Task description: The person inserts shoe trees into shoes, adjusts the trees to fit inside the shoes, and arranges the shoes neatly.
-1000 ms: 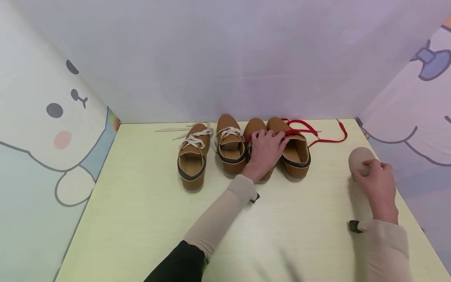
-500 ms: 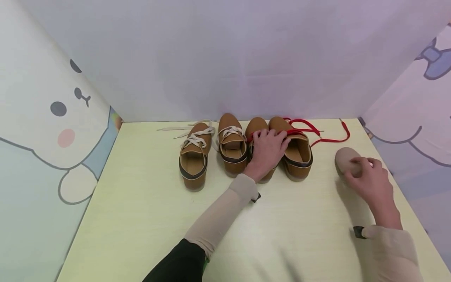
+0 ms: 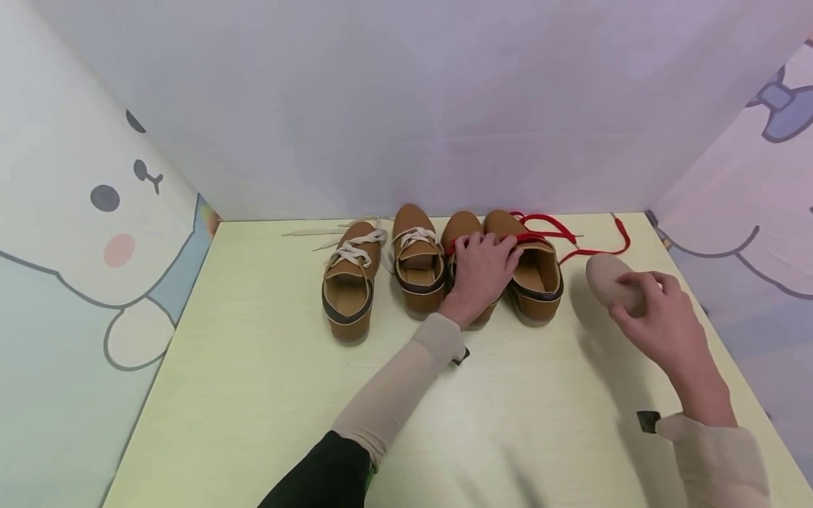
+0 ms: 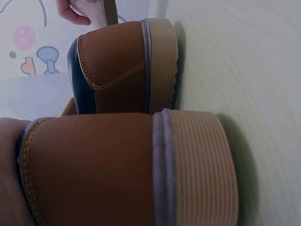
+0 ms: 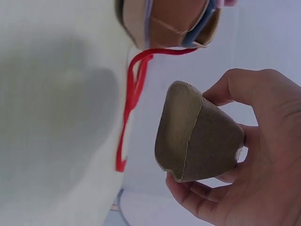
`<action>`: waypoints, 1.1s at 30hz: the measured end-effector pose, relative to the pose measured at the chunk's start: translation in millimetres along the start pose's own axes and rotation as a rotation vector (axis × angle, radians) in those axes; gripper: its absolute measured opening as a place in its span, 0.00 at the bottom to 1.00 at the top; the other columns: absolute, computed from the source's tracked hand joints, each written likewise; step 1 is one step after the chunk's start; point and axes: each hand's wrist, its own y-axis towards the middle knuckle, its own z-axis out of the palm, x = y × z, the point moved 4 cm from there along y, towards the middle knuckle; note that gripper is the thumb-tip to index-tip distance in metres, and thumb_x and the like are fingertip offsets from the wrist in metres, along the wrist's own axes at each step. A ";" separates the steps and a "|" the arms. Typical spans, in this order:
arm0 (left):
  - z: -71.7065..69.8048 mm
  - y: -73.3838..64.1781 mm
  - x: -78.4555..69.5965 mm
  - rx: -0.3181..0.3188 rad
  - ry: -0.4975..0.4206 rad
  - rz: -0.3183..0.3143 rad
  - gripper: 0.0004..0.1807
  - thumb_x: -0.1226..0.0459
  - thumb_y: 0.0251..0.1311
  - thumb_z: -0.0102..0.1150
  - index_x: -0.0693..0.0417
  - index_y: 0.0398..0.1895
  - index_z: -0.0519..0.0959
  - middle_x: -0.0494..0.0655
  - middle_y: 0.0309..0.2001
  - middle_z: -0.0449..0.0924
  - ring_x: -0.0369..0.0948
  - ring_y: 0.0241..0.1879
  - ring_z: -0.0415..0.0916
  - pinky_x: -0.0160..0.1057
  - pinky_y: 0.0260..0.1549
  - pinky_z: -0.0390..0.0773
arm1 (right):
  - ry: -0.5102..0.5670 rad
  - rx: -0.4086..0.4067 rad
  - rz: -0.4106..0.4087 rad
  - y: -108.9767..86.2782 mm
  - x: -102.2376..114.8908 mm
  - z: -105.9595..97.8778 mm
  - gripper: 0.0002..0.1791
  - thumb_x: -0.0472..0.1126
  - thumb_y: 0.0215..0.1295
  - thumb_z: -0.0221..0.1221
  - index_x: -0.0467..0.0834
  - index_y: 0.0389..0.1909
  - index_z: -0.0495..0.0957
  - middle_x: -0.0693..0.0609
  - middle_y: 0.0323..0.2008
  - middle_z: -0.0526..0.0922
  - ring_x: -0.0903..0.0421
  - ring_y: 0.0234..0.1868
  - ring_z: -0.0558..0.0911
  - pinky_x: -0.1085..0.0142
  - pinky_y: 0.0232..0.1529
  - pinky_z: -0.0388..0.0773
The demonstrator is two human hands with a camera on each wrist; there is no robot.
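My left hand (image 3: 479, 275) grips the third of the brown shoes (image 3: 461, 224) across its opening, fingers over the red laces. Most of that shoe's inside is hidden under the hand. Right beside it stands another brown shoe (image 3: 538, 289), its red lace (image 3: 600, 252) trailing to the right. My right hand (image 3: 667, 324) holds a grey-brown moulded-pulp shoe insert (image 3: 606, 275) between thumb and fingers. It is raised above the table, its shadow falling below. In the right wrist view the insert (image 5: 207, 136) shows a rounded, hollow-looking block shape.
Two brown shoes with pale laces, one angled (image 3: 346, 293) and one straighter (image 3: 419, 282), stand to the left of my left hand. All the toes point to the back wall (image 3: 438, 106). The pale yellow table (image 3: 254, 367) runs between printed side panels.
My right hand has lifted the insert from the table's right side and carried it leftward, closer to the shoes. My left hand stays on the third shoe.
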 end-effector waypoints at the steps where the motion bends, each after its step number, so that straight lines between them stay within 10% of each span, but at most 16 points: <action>1: -0.2 -0.1 0.1 0.000 -0.001 0.000 0.18 0.41 0.80 0.41 0.28 0.59 0.79 0.37 0.49 0.85 0.43 0.50 0.75 0.49 0.57 0.69 | 0.005 -0.007 -0.010 -0.6 3.7 -1.8 0.27 0.44 0.66 0.62 0.42 0.64 0.72 0.25 0.67 0.64 0.25 0.56 0.70 0.34 0.39 0.70; 33: 1.8 0.7 1.1 0.027 -0.007 -0.017 0.18 0.41 0.80 0.42 0.27 0.59 0.79 0.36 0.50 0.85 0.43 0.52 0.75 0.49 0.57 0.69 | -0.009 0.016 -0.172 -10.0 81.6 -17.8 0.23 0.48 0.68 0.65 0.48 0.61 0.77 0.30 0.62 0.70 0.31 0.49 0.77 0.43 0.41 0.72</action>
